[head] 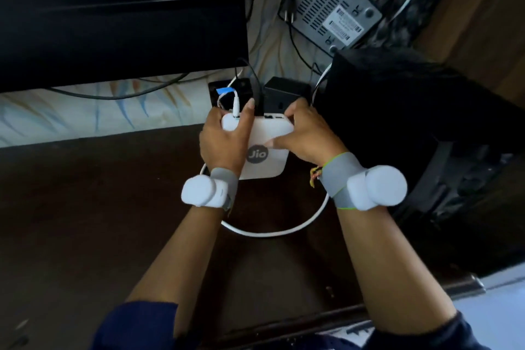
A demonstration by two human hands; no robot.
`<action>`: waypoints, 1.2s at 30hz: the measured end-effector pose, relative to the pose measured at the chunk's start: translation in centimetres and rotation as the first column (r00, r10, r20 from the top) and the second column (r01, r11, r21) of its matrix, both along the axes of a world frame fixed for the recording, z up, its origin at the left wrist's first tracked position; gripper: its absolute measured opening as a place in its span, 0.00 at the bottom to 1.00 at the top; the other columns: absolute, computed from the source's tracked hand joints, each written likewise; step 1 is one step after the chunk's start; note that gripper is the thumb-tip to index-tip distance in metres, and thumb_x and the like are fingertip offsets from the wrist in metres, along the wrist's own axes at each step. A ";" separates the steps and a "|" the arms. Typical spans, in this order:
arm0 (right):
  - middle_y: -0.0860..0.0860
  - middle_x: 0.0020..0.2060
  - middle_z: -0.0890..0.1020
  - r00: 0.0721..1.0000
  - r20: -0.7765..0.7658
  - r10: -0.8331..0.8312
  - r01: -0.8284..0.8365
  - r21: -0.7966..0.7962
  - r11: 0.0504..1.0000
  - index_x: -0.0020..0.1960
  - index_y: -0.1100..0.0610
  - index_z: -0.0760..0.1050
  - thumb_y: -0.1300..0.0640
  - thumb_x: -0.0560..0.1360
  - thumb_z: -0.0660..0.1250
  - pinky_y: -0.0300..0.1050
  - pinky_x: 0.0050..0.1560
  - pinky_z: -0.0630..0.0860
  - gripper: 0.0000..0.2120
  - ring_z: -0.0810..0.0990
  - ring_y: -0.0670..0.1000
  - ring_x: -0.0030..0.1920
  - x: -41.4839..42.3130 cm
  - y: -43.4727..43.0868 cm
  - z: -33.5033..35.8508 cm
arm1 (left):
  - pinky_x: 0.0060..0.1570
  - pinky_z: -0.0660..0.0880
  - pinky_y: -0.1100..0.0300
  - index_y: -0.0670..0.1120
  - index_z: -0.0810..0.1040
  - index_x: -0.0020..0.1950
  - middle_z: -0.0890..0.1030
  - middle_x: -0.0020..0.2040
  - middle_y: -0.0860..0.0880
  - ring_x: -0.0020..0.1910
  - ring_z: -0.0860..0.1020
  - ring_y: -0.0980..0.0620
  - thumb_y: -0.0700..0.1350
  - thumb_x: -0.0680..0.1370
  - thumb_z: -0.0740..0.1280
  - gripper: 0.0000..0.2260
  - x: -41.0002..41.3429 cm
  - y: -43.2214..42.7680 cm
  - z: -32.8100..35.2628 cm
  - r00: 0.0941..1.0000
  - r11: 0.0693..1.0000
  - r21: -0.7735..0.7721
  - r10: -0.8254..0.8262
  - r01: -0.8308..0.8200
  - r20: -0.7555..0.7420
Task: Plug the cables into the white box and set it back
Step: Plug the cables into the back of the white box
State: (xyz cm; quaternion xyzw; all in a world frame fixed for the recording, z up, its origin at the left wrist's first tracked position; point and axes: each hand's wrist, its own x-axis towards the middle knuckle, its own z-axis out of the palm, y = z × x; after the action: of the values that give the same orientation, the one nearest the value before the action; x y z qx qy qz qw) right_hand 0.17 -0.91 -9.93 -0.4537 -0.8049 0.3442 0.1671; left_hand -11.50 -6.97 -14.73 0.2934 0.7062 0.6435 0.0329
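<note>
Both hands gripped the white box (262, 148), which sat between them on a dark surface (85, 207). The left hand (223, 140) clasped the box's far left corner, thumb stretched along the top toward the ports, fingers wrapped around the side. The right hand (308, 133) held the far right corner, its thumb pressed flat on the lid near the grey round logo, fingers curled over the back edge.

Just beyond the left thumb, a white plug (236, 106) and a black plug (258, 105) stood in the box's rear edge; a blue tag (224, 91) hung on thin wires beside them. A white cable (272, 231) looped on the surface below the wrists, passing under the box.

Each wrist wore a grey band with a white round device (376, 187). Past the right hand lay a black adapter (284, 91), and further off a grey router (332, 6) lay upside down among dark cords. Beyond the left hand stood a large black screen (113, 14). To the right of the right hand sat a black bulky object (412, 122), its kind unclear.
</note>
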 end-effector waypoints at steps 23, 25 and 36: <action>0.64 0.63 0.76 0.919 0.359 -0.164 0.174 0.005 0.985 0.63 0.66 0.72 0.60 0.77 0.59 0.49 0.61 0.73 0.17 0.74 0.62 0.64 1.6 3.1 -5.1 | 0.30 0.70 0.64 0.38 0.76 0.41 0.77 0.33 0.49 0.30 0.75 0.50 0.53 0.71 0.65 0.17 -0.8 -1.8 -3.1 0.886 0.995 0.078 -0.025 0.069 -0.463; 0.67 0.56 0.79 0.972 0.151 -0.180 0.186 -0.030 0.982 0.55 0.67 0.76 0.60 0.75 0.59 0.53 0.58 0.77 0.14 0.80 0.64 0.57 1.4 3.6 -4.2 | 0.29 0.70 0.62 0.38 0.75 0.40 0.78 0.32 0.47 0.30 0.76 0.49 0.54 0.71 0.65 0.17 -0.9 -1.7 -3.0 0.884 0.996 0.070 -0.017 0.056 -0.466; 0.53 0.33 0.75 0.824 -0.563 -0.070 -0.125 -0.300 0.946 0.59 0.74 0.71 0.70 0.75 0.61 0.28 0.30 0.76 0.13 0.77 0.37 0.21 1.1 2.8 -2.4 | 0.31 0.70 0.57 0.42 0.73 0.37 0.76 0.31 0.48 0.30 0.77 0.44 0.57 0.68 0.63 0.17 -1.2 -1.1 -2.5 0.913 0.999 0.017 0.033 -0.029 -0.407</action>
State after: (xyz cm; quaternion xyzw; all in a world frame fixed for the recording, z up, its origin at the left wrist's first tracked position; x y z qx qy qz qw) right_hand 1.28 1.90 -12.33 -0.3403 -0.6577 0.5930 0.3163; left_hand -12.68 -8.02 -17.23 0.4099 0.6985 0.5727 -0.1267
